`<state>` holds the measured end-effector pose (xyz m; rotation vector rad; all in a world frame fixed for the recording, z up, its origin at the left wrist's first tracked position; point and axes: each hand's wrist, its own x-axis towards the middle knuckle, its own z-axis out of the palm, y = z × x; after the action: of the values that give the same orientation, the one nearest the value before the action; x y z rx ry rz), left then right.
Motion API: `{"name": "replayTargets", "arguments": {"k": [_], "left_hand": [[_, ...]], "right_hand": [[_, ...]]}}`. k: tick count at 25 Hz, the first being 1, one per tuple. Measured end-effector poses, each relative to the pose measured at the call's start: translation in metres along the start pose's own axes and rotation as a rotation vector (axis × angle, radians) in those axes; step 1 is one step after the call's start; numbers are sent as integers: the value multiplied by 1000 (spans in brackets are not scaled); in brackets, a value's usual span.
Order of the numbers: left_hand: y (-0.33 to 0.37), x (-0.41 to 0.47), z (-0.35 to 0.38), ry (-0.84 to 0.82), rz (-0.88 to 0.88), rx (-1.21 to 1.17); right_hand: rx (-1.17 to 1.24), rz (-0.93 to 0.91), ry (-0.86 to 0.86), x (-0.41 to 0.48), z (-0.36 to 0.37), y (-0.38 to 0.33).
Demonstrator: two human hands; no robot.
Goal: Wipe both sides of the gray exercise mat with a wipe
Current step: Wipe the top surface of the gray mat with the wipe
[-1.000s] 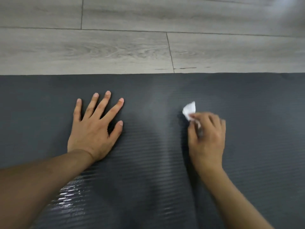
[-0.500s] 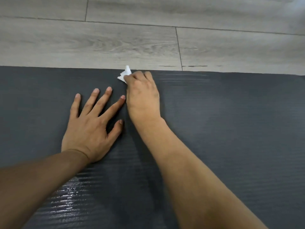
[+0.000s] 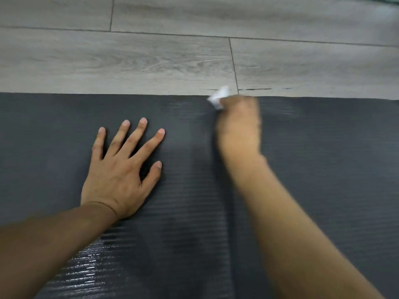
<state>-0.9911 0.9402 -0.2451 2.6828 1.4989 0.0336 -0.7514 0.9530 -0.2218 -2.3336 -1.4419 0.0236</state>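
Observation:
The dark gray ribbed exercise mat [image 3: 323,169] lies flat on the floor and fills the lower two thirds of the view. My left hand [image 3: 121,169] rests flat on it, fingers spread, left of centre. My right hand [image 3: 238,126], blurred by motion, grips a small crumpled white wipe [image 3: 219,97] at the mat's far edge. The wipe's tip pokes just past the edge onto the floor.
Light gray wood-look floor planks [image 3: 151,61] run beyond the mat's far edge. A wet, shiny patch [image 3: 86,268] shows on the mat near my left forearm.
My right hand swept with the wipe from the mat's middle right up to the far edge near my left hand, then right along that edge. My left hand stayed put.

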Motion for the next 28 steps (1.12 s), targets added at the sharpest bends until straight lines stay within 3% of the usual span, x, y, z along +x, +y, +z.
{"name": "replayTargets", "arguments": {"k": [2,3,4,6,8,10,12,15,17,18,21,23,25,28], "left_hand": [[-1,0,-2,-3,-1,-17],[-1,1,-2,4,-4,-32],[-1,1,-1,10,-16,-43],[-1,-1,0,19,-41,-54],[0,0,2,30,-37,-52],[-1,1,3,37,-39,-45],[0,1,3,48,-42,-50],[-1,0,4,56,-31,-47],[-2,1,4,58,-33,-59],[-2,2,5,59,-36,-59],[1,3,5,66,-55,-64],[1,3,7,67,-49,-64],[0,3,5,52,-48,-70],[-1,3,4,35,-26,-86]], "right_hand": [[11,-420,-148,-33,15,-52],[-15,-538,-158,-35,15,-53],[-45,-542,-127,-28,10,-36],[-161,-284,-30,-12,-10,27],[-269,122,59,-5,-43,90],[-268,289,119,-8,-45,99],[-190,123,108,-22,-15,44],[-7,-390,5,-63,17,-44],[-32,-524,-7,-57,7,-26],[-103,-463,18,-47,-5,8],[-302,109,64,-24,-56,116],[-324,369,112,-26,-60,124],[-197,206,150,-39,-22,58],[56,-305,27,-95,21,-65]]}}
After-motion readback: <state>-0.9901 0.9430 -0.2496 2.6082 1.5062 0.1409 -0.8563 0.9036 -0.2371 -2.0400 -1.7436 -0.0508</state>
